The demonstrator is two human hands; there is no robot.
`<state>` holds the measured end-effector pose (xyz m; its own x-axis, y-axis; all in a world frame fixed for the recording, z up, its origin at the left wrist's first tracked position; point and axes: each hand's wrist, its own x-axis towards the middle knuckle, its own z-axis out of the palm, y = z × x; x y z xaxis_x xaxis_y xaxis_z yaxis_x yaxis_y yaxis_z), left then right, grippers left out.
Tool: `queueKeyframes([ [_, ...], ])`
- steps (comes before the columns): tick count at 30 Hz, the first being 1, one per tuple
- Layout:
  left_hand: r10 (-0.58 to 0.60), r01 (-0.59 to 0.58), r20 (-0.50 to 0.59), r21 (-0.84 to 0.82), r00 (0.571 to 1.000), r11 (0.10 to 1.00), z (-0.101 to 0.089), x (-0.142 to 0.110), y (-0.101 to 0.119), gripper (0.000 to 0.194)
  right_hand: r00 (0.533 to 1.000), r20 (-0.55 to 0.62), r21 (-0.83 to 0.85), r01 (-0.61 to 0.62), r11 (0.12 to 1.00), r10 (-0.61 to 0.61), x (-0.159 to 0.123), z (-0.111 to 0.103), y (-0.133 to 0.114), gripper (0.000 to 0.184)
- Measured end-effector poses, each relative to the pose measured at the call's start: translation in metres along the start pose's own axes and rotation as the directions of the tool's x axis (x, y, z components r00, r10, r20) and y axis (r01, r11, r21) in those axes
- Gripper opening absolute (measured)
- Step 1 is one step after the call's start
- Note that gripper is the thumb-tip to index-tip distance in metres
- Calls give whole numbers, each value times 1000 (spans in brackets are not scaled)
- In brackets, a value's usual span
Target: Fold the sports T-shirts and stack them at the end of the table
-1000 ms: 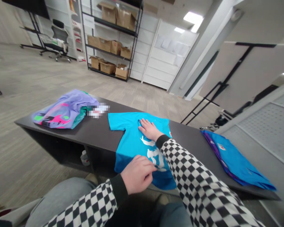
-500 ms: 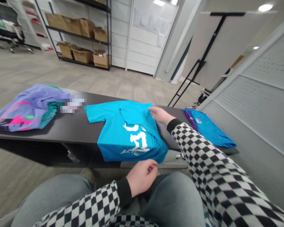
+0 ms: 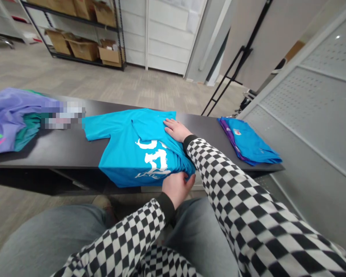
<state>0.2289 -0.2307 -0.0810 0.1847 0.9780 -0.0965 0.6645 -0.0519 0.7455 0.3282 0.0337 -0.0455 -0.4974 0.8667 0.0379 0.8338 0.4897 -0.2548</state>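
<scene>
A bright blue T-shirt [image 3: 127,148] with white print lies on the dark table [image 3: 60,148], its lower part hanging over the near edge and its right side folded inward. My left hand [image 3: 177,187] is closed on the shirt's lower right corner at the table's front edge. My right hand [image 3: 175,129] rests flat on the folded right side near the shoulder, fingers stretched out. Both sleeves are black-and-white checked.
A heap of purple, teal and pink garments [image 3: 8,119] lies at the table's left end. A stack of folded blue and purple shirts [image 3: 248,140] sits at the right end. Shelves with cardboard boxes [image 3: 83,46] stand behind, a grey partition [image 3: 311,127] to the right.
My left hand rose from my lap and took the shirt's lower right corner. My right hand moved from the shirt's right edge inward onto the fold. The view shifted right.
</scene>
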Motion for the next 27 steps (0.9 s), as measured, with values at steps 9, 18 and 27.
queueKeyframes([
  [9, 51, -38, -53, 219, 997, 975, 6, 11, 9, 51, 1000, -20, 0, 1, 1000, -1, 2, 2, -1, 66],
  [18, 289, -327, -195, -201, 937, 923, -12, -1, 5, 37, 999, -36, 1, 6, 1000, -6, 1, 2, -1, 66],
  [27, -161, 73, 57, -993, 985, 95, -16, -12, 2, 42, 998, -63, 3, 4, 1000, -4, 6, 9, 9, 67],
])
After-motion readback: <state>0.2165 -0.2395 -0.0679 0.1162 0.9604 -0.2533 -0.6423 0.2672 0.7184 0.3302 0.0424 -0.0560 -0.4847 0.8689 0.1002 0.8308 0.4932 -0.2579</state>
